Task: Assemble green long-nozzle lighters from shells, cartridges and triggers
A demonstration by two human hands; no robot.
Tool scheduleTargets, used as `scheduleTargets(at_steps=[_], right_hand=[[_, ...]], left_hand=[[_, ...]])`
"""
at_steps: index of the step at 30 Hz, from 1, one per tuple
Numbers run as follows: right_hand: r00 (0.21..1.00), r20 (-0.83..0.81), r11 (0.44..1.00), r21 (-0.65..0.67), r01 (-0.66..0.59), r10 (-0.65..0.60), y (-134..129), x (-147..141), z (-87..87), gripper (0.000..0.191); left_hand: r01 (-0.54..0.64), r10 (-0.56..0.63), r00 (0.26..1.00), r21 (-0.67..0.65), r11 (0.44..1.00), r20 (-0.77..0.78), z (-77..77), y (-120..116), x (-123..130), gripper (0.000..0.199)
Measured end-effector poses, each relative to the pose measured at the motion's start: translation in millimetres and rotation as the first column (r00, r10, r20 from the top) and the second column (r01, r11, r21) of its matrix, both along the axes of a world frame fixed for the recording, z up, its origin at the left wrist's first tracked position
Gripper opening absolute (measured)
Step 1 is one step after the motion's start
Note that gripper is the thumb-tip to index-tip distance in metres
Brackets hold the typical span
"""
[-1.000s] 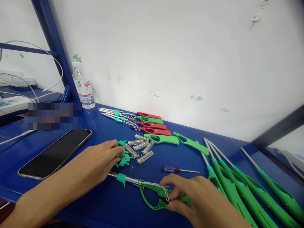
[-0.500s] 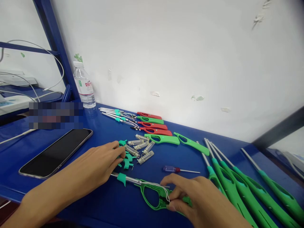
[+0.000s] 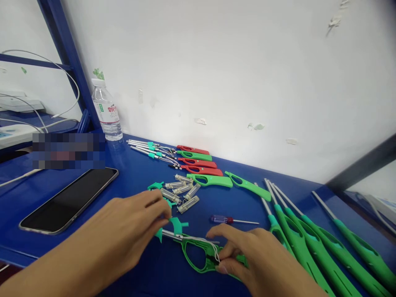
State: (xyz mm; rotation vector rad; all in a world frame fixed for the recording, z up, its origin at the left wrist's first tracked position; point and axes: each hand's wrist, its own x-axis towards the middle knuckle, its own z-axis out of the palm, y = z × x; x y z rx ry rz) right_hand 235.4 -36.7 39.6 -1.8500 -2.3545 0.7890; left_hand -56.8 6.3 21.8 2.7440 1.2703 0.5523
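Pinched in my left hand [image 3: 139,225] is a teal plastic trigger [image 3: 176,226], just above the metal tube of a partly assembled long lighter. My right hand [image 3: 247,253] grips the handle end of this lighter's green half-shell [image 3: 193,268], thumb and fingers over the white wires [image 3: 213,246] and a small black part. The shell's finger loop faces up on the table. Other teal triggers [image 3: 156,186] lie behind my left hand, partly hidden by it. Clear fuel tanks [image 3: 188,204] are heaped beside them.
A screwdriver [image 3: 221,219] lies behind my right hand. Red and green half-shells [image 3: 212,180] and metal tubes with wires [image 3: 142,149] line the back. Several green lighters [image 3: 309,243] lie at right. At left are a phone [image 3: 71,200] and a water bottle [image 3: 107,111] by the wall.
My left hand has moved from the trigger pile toward me and to the right, lifting one teal trigger over the tube. My right hand stays on the lighter.
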Motion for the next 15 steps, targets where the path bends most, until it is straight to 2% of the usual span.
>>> scheduleTargets(at_steps=[2, 7, 11, 15], right_hand=[[1.0, 0.001, 1.0, 0.01, -0.003, 0.003, 0.5, -0.1, -1.3, 0.056], [1.0, 0.004, 1.0, -0.001, 0.02, -0.02, 0.0, 0.3, -2.1, 0.062], [1.0, 0.015, 1.0, 0.009, 0.009, -0.009, -1.9, 0.4, -2.7, 0.062], [1.0, 0.006, 1.0, 0.015, 0.011, -0.012, -1.9, 0.2, -4.2, 0.062]], left_hand=[[0.063, -0.067, 0.995, -0.051, 0.997, -0.079, -1.1, -10.0, 12.1, 0.026], [0.074, -0.104, 0.952, -0.112, 0.991, -0.288, -0.4, -26.9, 43.3, 0.036], [0.07, -0.153, 0.909, -0.221, 0.973, -0.388, 3.7, -28.8, 63.3, 0.048], [0.045, -0.138, 0.898, -0.225, 0.973, -0.417, 2.0, -26.1, 68.3, 0.053]])
